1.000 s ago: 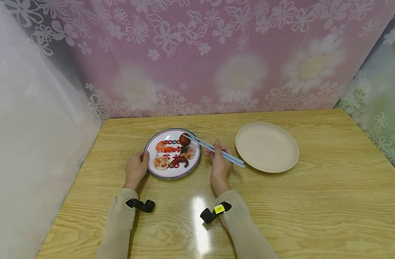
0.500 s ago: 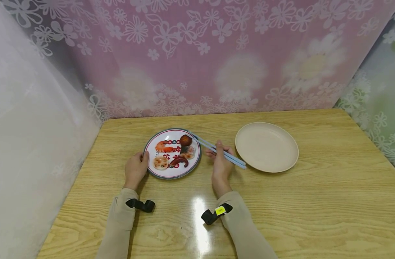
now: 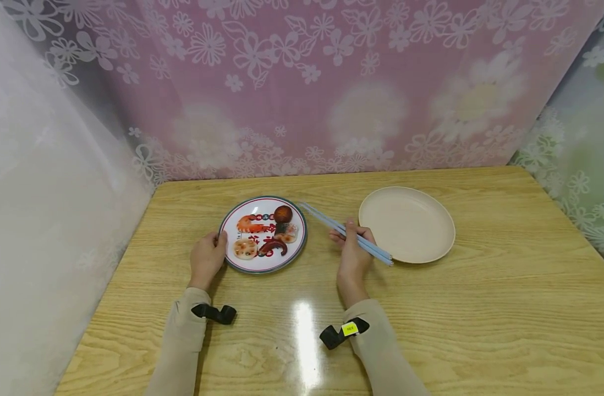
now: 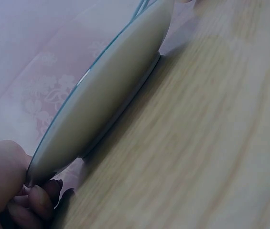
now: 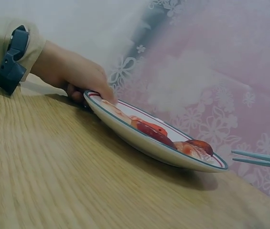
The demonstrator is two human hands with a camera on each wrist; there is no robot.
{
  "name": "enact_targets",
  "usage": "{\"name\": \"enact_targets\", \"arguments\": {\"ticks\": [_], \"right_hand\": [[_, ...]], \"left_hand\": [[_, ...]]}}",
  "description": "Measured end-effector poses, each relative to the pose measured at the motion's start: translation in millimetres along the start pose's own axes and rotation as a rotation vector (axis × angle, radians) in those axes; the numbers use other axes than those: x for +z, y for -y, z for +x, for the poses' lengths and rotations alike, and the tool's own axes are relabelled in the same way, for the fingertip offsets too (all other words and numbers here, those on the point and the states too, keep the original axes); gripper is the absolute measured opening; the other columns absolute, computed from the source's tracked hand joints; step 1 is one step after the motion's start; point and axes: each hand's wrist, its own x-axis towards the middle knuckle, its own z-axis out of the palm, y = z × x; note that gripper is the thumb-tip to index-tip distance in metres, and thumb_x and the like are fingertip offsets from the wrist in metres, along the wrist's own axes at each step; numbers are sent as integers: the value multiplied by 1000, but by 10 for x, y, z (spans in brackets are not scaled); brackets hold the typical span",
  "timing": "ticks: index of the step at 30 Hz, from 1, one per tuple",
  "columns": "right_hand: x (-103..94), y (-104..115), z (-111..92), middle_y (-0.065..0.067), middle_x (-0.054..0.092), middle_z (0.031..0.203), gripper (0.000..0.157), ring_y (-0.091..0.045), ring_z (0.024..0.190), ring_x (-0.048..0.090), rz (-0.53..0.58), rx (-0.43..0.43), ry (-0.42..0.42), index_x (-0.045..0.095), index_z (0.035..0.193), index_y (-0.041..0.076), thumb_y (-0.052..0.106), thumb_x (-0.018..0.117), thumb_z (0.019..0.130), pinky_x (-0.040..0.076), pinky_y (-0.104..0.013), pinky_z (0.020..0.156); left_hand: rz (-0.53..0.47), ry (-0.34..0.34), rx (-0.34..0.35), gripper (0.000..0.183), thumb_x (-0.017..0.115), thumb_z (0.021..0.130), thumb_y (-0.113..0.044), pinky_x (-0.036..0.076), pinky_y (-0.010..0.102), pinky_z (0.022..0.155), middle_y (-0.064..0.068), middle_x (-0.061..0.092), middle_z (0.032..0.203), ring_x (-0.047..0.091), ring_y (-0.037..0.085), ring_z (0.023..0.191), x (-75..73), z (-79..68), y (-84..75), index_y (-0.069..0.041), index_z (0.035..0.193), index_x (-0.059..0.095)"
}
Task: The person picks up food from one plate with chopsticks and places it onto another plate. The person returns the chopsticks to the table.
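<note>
My left hand (image 3: pixel 208 261) pinches the left rim of a white plate (image 3: pixel 262 207) with a teal edge, thumb on top. In the right wrist view that plate looks slightly tilted above the wood. On it lie a shrimp (image 3: pixel 249 224), a round brown mushroom-like piece (image 3: pixel 283 214), a lotus root slice (image 3: pixel 245 248), a dark curved tentacle-like piece (image 3: pixel 281 246) and a pale piece with dark skin (image 3: pixel 287 232). Pale blue chopsticks (image 3: pixel 327 220) are held in my right hand (image 3: pixel 353 256). Their tips (image 5: pixel 234 156) are slightly parted, just right of the plate, with nothing between them.
A beige plate (image 3: pixel 408 223) stands on the wooden table (image 3: pixel 505 308), just beyond my right hand. Behind the table hangs a pink flowered curtain (image 3: pixel 302 99). A white curtain (image 3: pixel 59 192) runs along the left side.
My right hand has drawn the chopsticks rightward, off the mushroom-like piece and past the plate's rim. That piece stays on the plate. My left hand holds its place.
</note>
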Motion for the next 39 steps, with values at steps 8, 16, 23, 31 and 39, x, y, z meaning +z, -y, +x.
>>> {"name": "enact_targets", "arguments": {"ticks": [8,16,23,31,39], "right_hand": [[-145,125,34,-18,66,90,27,-23,65,70,-177,-121,126,54,81,-3,18,63,94,57,-33,66],[-276,242,4,-12,68,74,11,-23,62,65,-618,-653,475,65,79,1,5,71,87,49,-20,58],[-298,304,-42,-7,60,78,17,-15,60,59,-895,-1101,843,63,81,4,15,67,92,50,-26,53],[-374,364,-105,-9,58,88,7,-18,69,58,-1122,-1118,1072,66,92,5,12,67,91,50,-29,56],[-525,417,-109,-14,56,98,15,-24,80,58,-1333,-1033,1148,66,93,3,-9,66,83,51,-36,64]], "left_hand": [[-5,-1,-4,36,44,101,-30,39,28,48,9,57,64,52,17,48,6,-1,2,-2,84,59],[-11,13,-12,35,44,102,-30,40,28,48,9,58,65,53,16,49,9,0,-10,-2,86,59],[-19,13,-13,36,44,102,-30,40,27,48,9,58,65,53,16,49,-5,-2,-19,-2,85,59],[-7,19,-15,36,44,102,-30,38,29,50,9,57,65,53,18,53,-18,-8,-14,-2,85,59],[1,4,-9,36,44,102,-29,38,29,51,9,57,64,53,19,54,-15,-3,-6,-2,84,59]]}}
